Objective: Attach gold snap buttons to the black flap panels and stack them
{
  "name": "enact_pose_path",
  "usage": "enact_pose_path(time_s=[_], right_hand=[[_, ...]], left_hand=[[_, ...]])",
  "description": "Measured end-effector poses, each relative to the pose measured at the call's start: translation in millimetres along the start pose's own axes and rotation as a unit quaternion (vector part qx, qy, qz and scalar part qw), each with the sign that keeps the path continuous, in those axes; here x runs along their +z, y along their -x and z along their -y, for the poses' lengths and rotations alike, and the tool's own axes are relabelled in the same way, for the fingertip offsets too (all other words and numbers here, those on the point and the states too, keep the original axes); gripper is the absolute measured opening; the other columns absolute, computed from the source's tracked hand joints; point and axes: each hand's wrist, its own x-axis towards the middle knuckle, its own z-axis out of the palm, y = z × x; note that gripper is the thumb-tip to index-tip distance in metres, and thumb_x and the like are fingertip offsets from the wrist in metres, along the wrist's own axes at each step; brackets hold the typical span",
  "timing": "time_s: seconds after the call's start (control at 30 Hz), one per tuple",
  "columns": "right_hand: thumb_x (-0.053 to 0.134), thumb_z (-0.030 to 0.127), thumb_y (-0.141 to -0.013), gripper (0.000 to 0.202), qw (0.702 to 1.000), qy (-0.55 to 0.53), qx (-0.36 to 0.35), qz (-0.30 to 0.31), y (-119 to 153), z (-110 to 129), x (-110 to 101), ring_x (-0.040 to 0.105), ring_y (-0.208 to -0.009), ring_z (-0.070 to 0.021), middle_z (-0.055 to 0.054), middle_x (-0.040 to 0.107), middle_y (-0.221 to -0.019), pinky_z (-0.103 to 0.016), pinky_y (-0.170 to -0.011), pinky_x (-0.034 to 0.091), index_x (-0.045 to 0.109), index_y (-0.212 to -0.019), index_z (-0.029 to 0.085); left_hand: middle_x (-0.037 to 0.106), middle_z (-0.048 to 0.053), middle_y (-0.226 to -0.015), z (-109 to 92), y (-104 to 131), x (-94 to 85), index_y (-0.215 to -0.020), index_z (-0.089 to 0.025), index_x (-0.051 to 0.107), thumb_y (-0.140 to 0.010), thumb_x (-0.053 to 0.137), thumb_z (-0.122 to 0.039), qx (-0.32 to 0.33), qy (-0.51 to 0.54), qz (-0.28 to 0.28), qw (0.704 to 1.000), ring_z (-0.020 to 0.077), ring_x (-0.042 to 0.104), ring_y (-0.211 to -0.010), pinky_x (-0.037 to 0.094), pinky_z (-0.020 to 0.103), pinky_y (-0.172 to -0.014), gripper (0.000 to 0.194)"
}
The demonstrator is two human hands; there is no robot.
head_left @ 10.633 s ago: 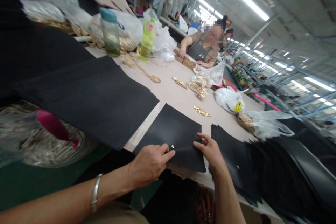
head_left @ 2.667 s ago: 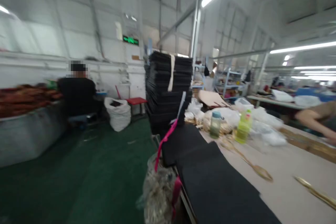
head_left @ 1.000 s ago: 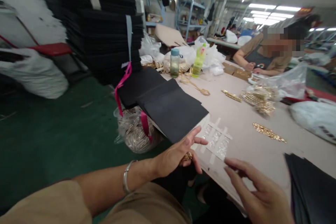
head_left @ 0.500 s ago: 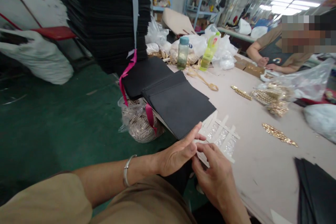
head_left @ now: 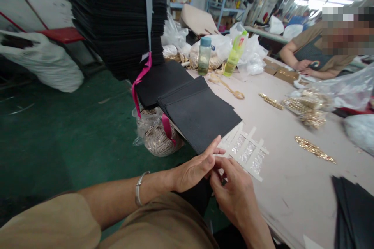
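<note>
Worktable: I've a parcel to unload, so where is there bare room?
The tabletop is mostly bare between the right hand, nearest gold links and lower-right black sheets; another patch lies between the taped panel and gold strip. Plastic bags and bottles crowd the far side.

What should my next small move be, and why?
Perhaps ease your right hand slightly back from your left hand: its fingers are tucked in close at the left one, so whatever may lie between them is hidden from view.
</note>
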Motion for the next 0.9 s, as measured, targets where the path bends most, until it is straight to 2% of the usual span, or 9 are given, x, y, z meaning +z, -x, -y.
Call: enact_pose_path(time_s=[0.13, 0.33, 0.57, 0.63, 0.7, 0.77, 0.8, 0.83, 0.9], right_hand=[[0.051, 0.013, -0.086, 0.018, 1.0, 0.004, 0.009, 0.001, -1, -1, 0, 0.059, -0.074, -0.018, -0.002, 0.065, -0.083, -0.029, -0.068, 0.044, 0.062, -0.095, 0.021], [0.051, 0.016, -0.088, 0.01, 0.997, 0.051, 0.013, -0.049, -4, 3, 12, 0.059, -0.074, -0.0196, -0.004, 0.063, -0.08, -0.03, -0.065, 0.042, 0.059, -0.091, 0.02], [0.048, 0.018, -0.092, 0.01, 0.994, 0.067, -0.02, -0.079, -9, -1, 22, 0.06, -0.075, -0.0215, -0.005, 0.063, -0.08, -0.032, -0.065, 0.045, 0.058, -0.091, 0.019], [0.048, 0.016, -0.091, 0.013, 0.997, 0.041, -0.027, -0.067, -12, -3, 23, 0.062, -0.079, -0.0217, -0.005, 0.065, -0.084, -0.033, -0.069, 0.048, 0.06, -0.095, 0.02], [0.047, 0.015, -0.092, 0.019, 0.999, -0.013, -0.026, -0.039, -16, -5, 24, 0.064, -0.081, -0.0201, -0.005, 0.068, -0.089, -0.032, -0.072, 0.051, 0.062, -0.1, 0.022], [0.047, 0.016, -0.093, 0.024, 0.997, -0.079, -0.011, -0.01, -22, -10, 23, 0.067, -0.083, -0.018, -0.004, 0.07, -0.095, -0.03, -0.074, 0.053, 0.064, -0.108, 0.023], [0.048, 0.017, -0.093, 0.025, 0.995, -0.103, 0.003, -0.003, -27, -13, 22, 0.068, -0.084, -0.0174, -0.003, 0.072, -0.098, -0.029, -0.076, 0.055, 0.065, -0.112, 0.024], [0.051, 0.019, -0.093, 0.026, 0.993, -0.115, 0.018, -0.001, -33, -18, 22, 0.069, -0.084, -0.0174, -0.004, 0.072, -0.1, -0.029, -0.076, 0.056, 0.065, -0.114, 0.023], [0.057, 0.024, -0.089, 0.027, 0.994, -0.095, 0.044, -0.011, -51, -31, 21, 0.071, -0.084, -0.0188, -0.006, 0.072, -0.104, -0.031, -0.075, 0.057, 0.067, -0.114, 0.021]], left_hand=[[0.031, 0.017, -0.154, 1, 0, -0.2, -0.155, -0.023, -0.002, -0.084, 0.026, -0.078, -0.001, 0.002, 0.015, 1.0, 0.0312, 0.046, -0.129, 0.038, 0.043, -0.103, 0.094], [0.032, 0.017, -0.154, 2, -1, -0.3, -0.155, -0.021, 0.0, -0.085, 0.028, -0.077, 0.024, -0.002, 0.005, 1.0, 0.0307, 0.037, -0.137, 0.025, 0.047, -0.115, 0.094], [0.032, 0.018, -0.154, -3, 1, -2.1, -0.155, -0.019, 0.0, -0.087, 0.024, -0.075, 0.027, -0.03, -0.004, 0.999, 0.0296, 0.034, -0.14, 0.022, 0.045, -0.116, 0.091], [0.038, 0.016, -0.151, 0, 0, -1.8, -0.156, -0.023, 0.007, -0.088, 0.026, -0.074, 0.012, -0.002, -0.042, 0.999, 0.0275, 0.047, -0.128, 0.035, 0.041, -0.105, 0.087], [0.05, 0.013, -0.14, 4, -2, -3.1, -0.154, -0.025, 0.02, -0.091, 0.028, -0.07, -0.018, 0.051, -0.109, 0.993, 0.0207, 0.059, -0.101, 0.045, 0.032, -0.081, 0.078], [0.067, 0.009, -0.106, 8, -3, -7.2, -0.148, -0.022, 0.034, -0.094, 0.028, -0.066, -0.044, 0.089, -0.178, 0.979, 0.0141, 0.058, -0.075, 0.04, 0.026, -0.062, 0.07], [0.068, 0.006, -0.089, 9, -3, -10.4, -0.144, -0.02, 0.041, -0.095, 0.03, -0.065, -0.052, 0.098, -0.206, 0.972, 0.0121, 0.054, -0.065, 0.036, 0.024, -0.057, 0.068], [0.066, 0.004, -0.08, 11, -2, -14.2, -0.138, -0.018, 0.048, -0.094, 0.034, -0.064, -0.058, 0.1, -0.226, 0.967, 0.0106, 0.051, -0.059, 0.034, 0.023, -0.054, 0.065], [0.067, 0.004, -0.084, 12, 2, -22.5, -0.126, -0.018, 0.057, -0.091, 0.044, -0.062, -0.072, 0.099, -0.256, 0.959, 0.0075, 0.048, -0.053, 0.031, 0.022, -0.049, 0.058]])
